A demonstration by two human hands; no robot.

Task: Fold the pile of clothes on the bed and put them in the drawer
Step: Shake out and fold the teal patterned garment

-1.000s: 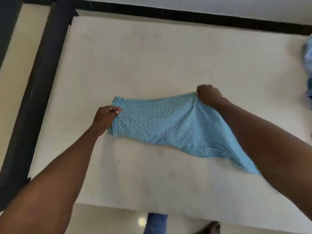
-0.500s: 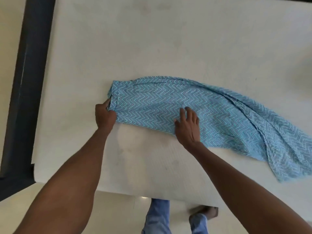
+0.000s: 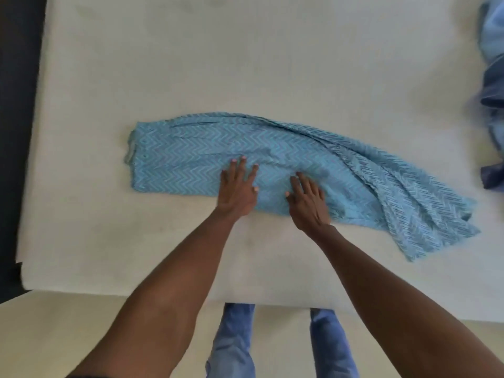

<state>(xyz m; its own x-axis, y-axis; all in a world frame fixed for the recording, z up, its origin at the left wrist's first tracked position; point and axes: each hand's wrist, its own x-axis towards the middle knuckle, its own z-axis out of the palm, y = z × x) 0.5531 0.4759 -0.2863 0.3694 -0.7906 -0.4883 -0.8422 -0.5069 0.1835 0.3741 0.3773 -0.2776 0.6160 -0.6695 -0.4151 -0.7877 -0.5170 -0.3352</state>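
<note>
both hands lie flat on the cloth: your left hand [image 3: 236, 190] has its fingers straight and spread, pressing the near-middle of the blue zigzag-print garment [image 3: 272, 159], and your right hand [image 3: 308, 203] rests just beside it, fingers extended and loosely splayed on the same fabric. neither hand grips or pinches anything.

the garment is stretched lengthwise across the bed [image 3: 191, 64], closer to the near edge than the far one. its left end lies squared and fairly smooth, well in from the bed's left edge; its right end fans out in loose ridges and drifts toward the near right part of the mattress. a heap of darker blue clothes [image 3: 493, 91] waits at the bed's right edge, apart from this piece.

judging by how it drapes and rucks, this looks like thin, light, limp fabric with no stiffness at all. it will likely slide and bunch under your palms rather than hold a crease, so smooth outward with flat fingers first. for the fold, take the rumpled right end by its two corners, pinching each through all layers, and carry it over to the squared left end. lifting from the middle would probably let it sag and undo the flattening.
</note>
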